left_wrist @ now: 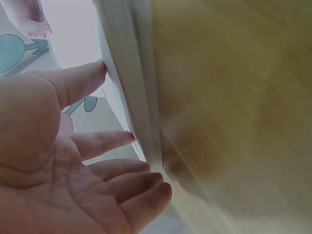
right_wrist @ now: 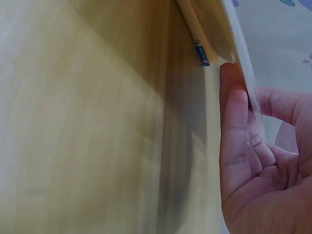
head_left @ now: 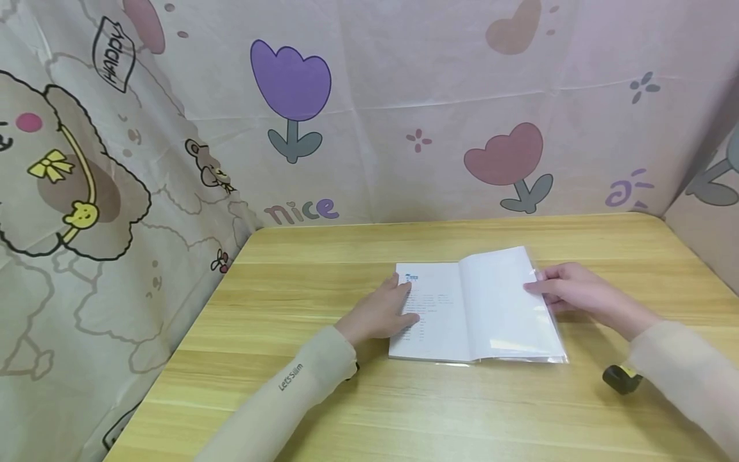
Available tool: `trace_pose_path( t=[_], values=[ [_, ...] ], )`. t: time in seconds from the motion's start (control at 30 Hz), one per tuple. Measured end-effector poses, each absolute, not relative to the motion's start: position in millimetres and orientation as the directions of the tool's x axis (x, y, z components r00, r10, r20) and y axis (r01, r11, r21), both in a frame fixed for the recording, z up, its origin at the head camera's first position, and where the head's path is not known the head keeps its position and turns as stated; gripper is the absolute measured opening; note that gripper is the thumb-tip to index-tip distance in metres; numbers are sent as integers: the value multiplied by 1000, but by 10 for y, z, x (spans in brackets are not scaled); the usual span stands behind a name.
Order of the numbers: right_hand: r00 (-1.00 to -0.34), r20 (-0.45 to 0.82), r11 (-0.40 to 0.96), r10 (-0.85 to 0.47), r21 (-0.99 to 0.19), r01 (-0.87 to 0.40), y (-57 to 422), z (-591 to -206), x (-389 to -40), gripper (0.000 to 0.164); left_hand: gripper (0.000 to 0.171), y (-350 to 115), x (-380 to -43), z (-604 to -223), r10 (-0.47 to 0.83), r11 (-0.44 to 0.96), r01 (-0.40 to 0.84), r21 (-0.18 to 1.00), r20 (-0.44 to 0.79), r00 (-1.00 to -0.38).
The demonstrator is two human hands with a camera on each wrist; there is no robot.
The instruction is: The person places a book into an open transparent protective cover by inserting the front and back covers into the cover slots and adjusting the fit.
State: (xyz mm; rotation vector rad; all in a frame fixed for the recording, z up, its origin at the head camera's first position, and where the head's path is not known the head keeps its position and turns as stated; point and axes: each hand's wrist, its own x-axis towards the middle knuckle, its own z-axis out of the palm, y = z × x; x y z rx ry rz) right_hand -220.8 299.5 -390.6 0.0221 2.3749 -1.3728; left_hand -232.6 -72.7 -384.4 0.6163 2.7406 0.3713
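Note:
An open book (head_left: 435, 337) lies on the table, its left page printed with a small blue heading and lines of text. My left hand (head_left: 378, 312) rests at that page's left edge. In the left wrist view, the thumb and index fingertips of the left hand (left_wrist: 73, 161) touch the book (left_wrist: 127, 68) near its thick page edge, with the other fingers loosely extended. At the right, my right hand (head_left: 583, 295) pinches the outer edge of the white front cover (head_left: 502, 308), which has a clear plastic sleeve. Its fingers (right_wrist: 236, 131) are behind the cover, slightly raised off the table.
The light wooden table (head_left: 277, 276) extends around the book. A patterned cloth (head_left: 369, 160) hangs behind it and along the sides. Next to the right sleeve is a small black and yellow object (head_left: 622, 378).

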Motion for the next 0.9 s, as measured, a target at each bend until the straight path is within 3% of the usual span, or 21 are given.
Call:
trace_pose_path(
  t=[0.3, 0.7, 0.9],
  values=[
    [-935, -306, 471, -179, -861, 192, 2958, -3795, -2174, 23, 75, -723, -2331, -3855, 452, 874, 373, 312, -241, -859],
    [-953, -234, 415, -190, -899, 138, 2771, -3667, -2176, 76, 67, -798, -2363, -3843, 484, 843, 383, 377, -223, -846],
    [-957, -183, 333, -226, -937, 101, 2640, -3615, -2130, 80, 53, -826, -2387, -3841, 498, 810, 375, 451, -192, -846]
  ],
)
